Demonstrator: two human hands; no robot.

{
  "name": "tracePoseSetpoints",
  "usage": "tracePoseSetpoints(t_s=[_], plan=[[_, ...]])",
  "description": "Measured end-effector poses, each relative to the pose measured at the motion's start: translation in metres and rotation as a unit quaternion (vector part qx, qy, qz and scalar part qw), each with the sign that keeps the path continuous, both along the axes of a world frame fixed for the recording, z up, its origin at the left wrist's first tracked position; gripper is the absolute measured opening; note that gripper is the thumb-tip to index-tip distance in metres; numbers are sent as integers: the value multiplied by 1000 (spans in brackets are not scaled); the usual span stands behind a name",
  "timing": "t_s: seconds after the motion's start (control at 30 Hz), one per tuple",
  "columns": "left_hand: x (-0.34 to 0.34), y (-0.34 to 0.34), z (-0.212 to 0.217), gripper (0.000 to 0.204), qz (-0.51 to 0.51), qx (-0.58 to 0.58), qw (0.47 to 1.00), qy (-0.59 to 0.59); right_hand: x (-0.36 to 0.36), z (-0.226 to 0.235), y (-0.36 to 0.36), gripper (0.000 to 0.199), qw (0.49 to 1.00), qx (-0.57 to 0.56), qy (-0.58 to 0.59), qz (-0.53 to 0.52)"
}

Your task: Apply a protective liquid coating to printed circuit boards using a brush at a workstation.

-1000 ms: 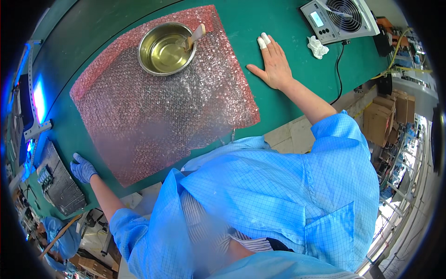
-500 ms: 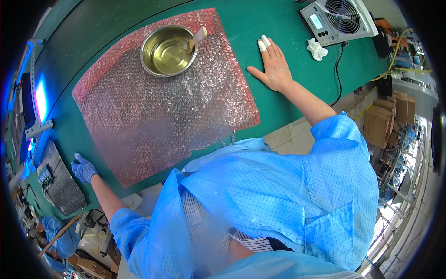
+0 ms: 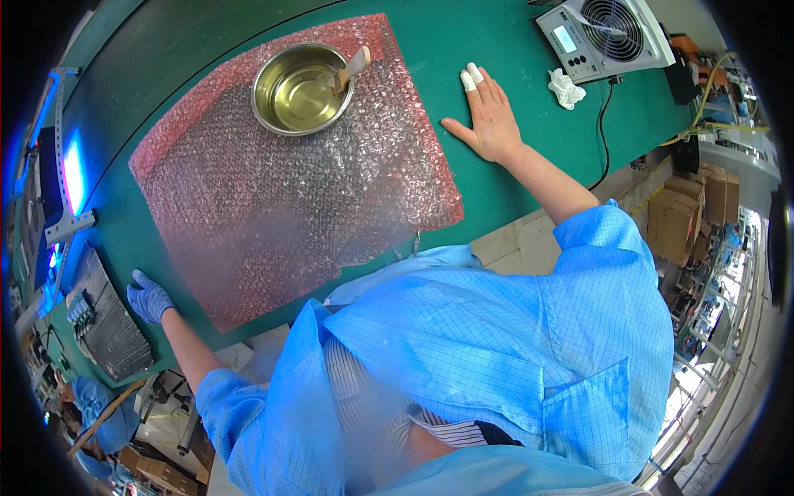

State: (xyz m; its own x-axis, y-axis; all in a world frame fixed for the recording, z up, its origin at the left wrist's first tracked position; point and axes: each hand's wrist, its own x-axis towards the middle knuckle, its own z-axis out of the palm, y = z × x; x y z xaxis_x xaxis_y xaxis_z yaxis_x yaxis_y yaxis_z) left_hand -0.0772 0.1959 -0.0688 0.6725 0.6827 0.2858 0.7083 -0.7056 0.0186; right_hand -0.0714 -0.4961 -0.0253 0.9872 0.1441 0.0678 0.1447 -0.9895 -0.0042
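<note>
- Work surface, green: a sheet of pinkish bubble wrap lies spread across it, between the two hands; whether anything lies beneath the sheet cannot be told.
- Metal bowl, round and shallow, standing upright on the far part of the bubble wrap, well apart from either hand. It contains a pale yellow liquid.
- Brush, in the bowl, its pale handle leaning outward over the right-hand rim; whether the bristles reach the liquid is unclear.
- Right grip, bare, resting palm down beside the sheet; fingers somewhat spread, thumb held well out, nothing grasped. White covers sheathe two fingertips.
- Left grip, gloved in blue, near the surface's near edge, just beside a dark panel; fingers loosely extended, no object seen in it.
- Stage, as judged: sheet, bowl and brush are set out, and neither hand is engaged with them. Whether the brush has been used, and how much work remains, cannot be determined.
- Upper right: a fan unit, with a crumpled white tissue near its front.
</note>
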Motion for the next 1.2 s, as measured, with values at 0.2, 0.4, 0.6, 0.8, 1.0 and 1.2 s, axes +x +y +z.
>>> tracePoseSetpoints(t_s=[0.2,0.4,0.6,0.8,1.0,1.2], plan=[[-3,-11,11,71,15,-13,1000,11,-3,2,2,80,1000,18,-9,10],[-1,-18,14,69,26,-29,999,20,-5,8,2,80,999,26,-16,15],[4,-23,8,70,18,-9,1000,1,1,15,-3,81,1000,25,-1,6],[2,-22,23,69,14,6,1000,-5,9,20,9,80,999,43,-1,24],[4,-46,51,57,25,-36,999,28,-5,20,11,80,999,44,5,23],[-14,-29,15,59,43,24,998,-40,-12,13,16,80,999,46,-2,30]])
